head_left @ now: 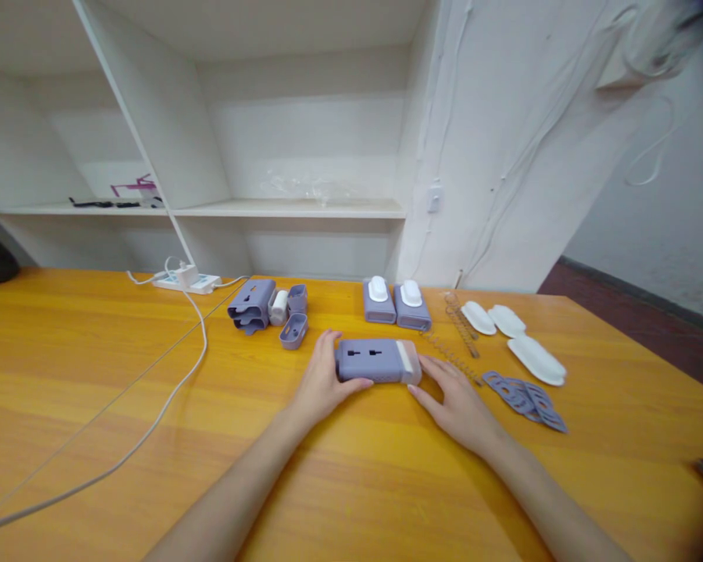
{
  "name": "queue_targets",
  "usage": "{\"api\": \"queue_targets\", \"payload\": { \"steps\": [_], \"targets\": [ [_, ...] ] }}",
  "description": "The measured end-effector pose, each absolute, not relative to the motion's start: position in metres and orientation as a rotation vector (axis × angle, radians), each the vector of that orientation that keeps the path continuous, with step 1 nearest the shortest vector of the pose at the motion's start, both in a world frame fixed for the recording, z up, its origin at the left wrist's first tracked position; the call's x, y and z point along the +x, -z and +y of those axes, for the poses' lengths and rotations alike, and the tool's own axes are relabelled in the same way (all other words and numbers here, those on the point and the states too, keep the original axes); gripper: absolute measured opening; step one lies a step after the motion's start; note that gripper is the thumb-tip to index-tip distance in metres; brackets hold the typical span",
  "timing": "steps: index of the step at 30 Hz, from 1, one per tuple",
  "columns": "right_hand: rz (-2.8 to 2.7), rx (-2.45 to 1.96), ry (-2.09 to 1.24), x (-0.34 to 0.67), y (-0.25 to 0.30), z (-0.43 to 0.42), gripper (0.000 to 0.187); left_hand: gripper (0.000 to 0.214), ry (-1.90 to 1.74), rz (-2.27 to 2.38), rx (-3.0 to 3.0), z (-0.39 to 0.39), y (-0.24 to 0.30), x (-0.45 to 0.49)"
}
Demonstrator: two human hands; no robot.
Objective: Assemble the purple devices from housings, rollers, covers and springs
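Two bare forearms reach in from the near edge across the orange-yellow wooden table (152, 468), and both hands meet at a purple rectangular plastic block (372, 359) lying flat on the table near its middle, with socket slots in its top face and a pale cap (408, 361) at its right end. On the left hand (322, 382) the fingers (326, 343) are curled over the block's left end and the thumb is pressed along its near edge, so it grips the block. On the right hand (457, 402) the fingers (439, 365) lie stretched out and close together, touching the capped end without closing round it. Just right of that hand sits a fanned stack of flat purple plates (527, 398), with three white oval covers (536, 359) beyond it and thin metal coil springs (460, 324) between these and the block. Farther back stand two purple housings topped with white oval caps (395, 304). To their left lies a cluster of purple shells (251, 304), with small purple oval cups (294, 330) beside it. A white cable (169, 390) runs across the table's left half to a white power strip (187, 281) at the far edge. Behind stands a white shelf (287, 208) carrying crumpled clear plastic (310, 187).
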State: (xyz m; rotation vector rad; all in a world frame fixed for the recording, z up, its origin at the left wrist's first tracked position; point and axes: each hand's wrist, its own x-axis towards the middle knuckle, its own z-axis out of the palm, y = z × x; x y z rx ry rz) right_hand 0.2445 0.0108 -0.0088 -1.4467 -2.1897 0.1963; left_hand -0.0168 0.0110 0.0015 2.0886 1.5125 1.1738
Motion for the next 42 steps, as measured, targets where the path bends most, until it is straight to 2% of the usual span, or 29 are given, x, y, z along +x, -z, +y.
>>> {"api": "queue_targets", "payload": {
  "steps": [3,11,21,28,34,42],
  "targets": [
    [-2.199,-1.431,-0.189,0.243,0.008,0.009,0.054,0.086,-1.112,1.457,2.005,0.015,-0.002,-0.020],
    [-2.056,-1.405,-0.380,0.244,0.005,0.007,0.078,0.078,-1.111,1.299,1.886,0.011,-0.015,-0.020],
    [-1.883,-1.289,-0.609,0.244,-0.006,0.007,0.061,0.079,-1.167,1.257,1.729,0.018,-0.009,-0.026],
    [-1.946,-1.314,-0.568,0.241,-0.006,0.004,0.078,0.080,-1.121,1.182,1.740,0.016,-0.011,-0.027],
    [-1.910,-1.326,-0.511,0.240,-0.009,0.002,0.077,0.080,-1.129,1.187,1.734,0.015,-0.012,-0.026],
    [-1.881,-1.304,-0.627,0.240,-0.008,0.001,0.080,0.081,-1.117,1.133,1.758,0.013,-0.015,-0.025]
  ]
}}
